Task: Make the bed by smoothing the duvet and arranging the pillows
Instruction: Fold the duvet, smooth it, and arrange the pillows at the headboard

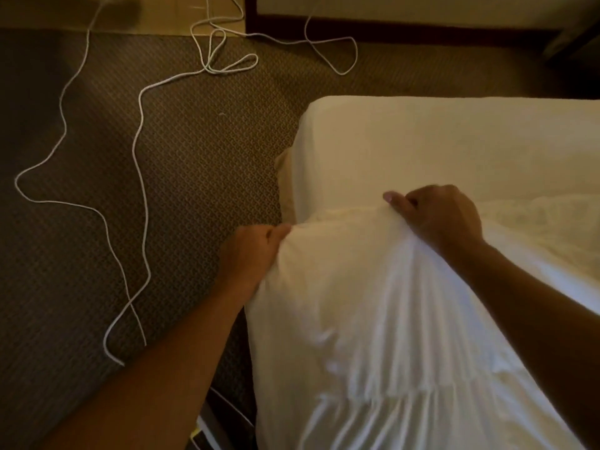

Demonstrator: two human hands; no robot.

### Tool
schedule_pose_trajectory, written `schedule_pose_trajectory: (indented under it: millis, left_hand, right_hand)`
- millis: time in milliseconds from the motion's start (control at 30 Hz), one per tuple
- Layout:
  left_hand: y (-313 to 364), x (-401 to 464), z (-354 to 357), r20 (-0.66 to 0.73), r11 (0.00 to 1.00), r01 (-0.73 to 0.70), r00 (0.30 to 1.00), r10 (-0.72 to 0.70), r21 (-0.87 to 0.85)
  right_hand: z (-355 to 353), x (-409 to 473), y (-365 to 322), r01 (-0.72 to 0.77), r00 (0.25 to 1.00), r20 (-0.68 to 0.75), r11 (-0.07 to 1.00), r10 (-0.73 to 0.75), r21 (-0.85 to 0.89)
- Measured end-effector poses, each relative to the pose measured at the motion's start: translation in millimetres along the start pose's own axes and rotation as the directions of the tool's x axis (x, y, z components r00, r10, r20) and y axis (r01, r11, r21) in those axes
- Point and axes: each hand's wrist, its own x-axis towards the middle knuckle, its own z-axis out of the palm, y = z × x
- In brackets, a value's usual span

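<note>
Bare cream mattress top (438,141) lies open beyond both hands. Left of the bed, brown patterned carpet (201,151) is crossed by loose white looping cord (140,131).

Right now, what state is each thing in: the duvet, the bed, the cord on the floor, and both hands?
Duvet: bunched and creased, its edge lifted by both hands.
Bed: bare smooth sheet showing beyond the duvet.
Cord: loose, looped across the carpet.
Left hand: gripping the duvet corner.
Right hand: gripping the duvet edge.
</note>
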Motion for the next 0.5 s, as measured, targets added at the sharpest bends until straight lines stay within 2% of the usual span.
schedule_pose_trajectory:
  millis: [100,200,300,400,500]
  left_hand:
    - [7,31,6,0.006,0.994,0.063,0.998,-0.064,0.09]
    - [-3,36,21,0.048,0.984,0.102,0.993,-0.11,0.147]
    - [-9,33,28,0.038,0.984,0.118,0.991,-0.125,0.136]
    - [-2,43,24,-0.022,0.987,0.078,0.997,-0.075,0.138]
    - [5,44,22,-0.042,0.983,0.118,0.993,-0.113,0.144]
  right_hand:
    - [16,23,-4,-0.026,0.999,-0.043,0.999,0.025,-0.023]
    - [39,24,-5,0.028,0.999,0.025,0.995,-0.025,-0.095]
    - [36,30,-3,0.009,0.994,0.111,0.998,-0.003,-0.054]
    - [28,42,2,-0.058,0.998,0.009,0.998,0.058,-0.012]
    - [37,38,-4,-0.066,0.997,-0.029,0.997,0.066,0.026]
